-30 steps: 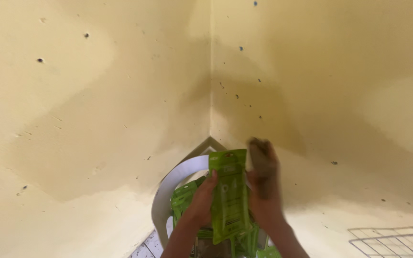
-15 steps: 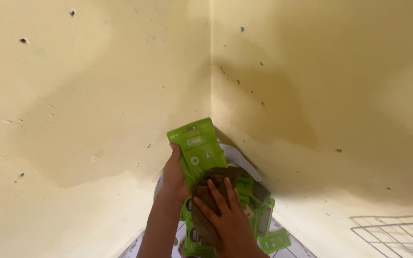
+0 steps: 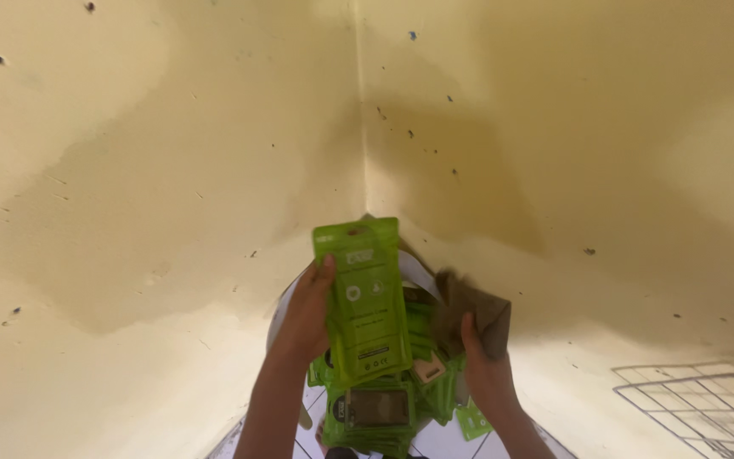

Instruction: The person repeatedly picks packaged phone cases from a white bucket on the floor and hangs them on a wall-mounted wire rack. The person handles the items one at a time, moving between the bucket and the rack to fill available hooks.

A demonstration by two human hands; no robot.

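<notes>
My left hand (image 3: 306, 316) holds a flat bright green packet (image 3: 364, 299) upright by its left edge, in front of the wall corner. My right hand (image 3: 484, 365) grips a crumpled brown cloth (image 3: 471, 313) just to the right of the packet. Below both hands lies a pile of more green packets (image 3: 384, 406), one with a dark window on its face.
Two pale yellow walls with small dark specks meet in a corner (image 3: 360, 127) straight ahead. A white curved rim (image 3: 414, 272) shows behind the pile. White floor tiles (image 3: 435, 442) lie under the packets. A white wire grid (image 3: 707, 408) sits at the lower right.
My right hand has come off the green packet and moved right, gripping the brown cloth. The left hand keeps the packet upright, slightly lower.
</notes>
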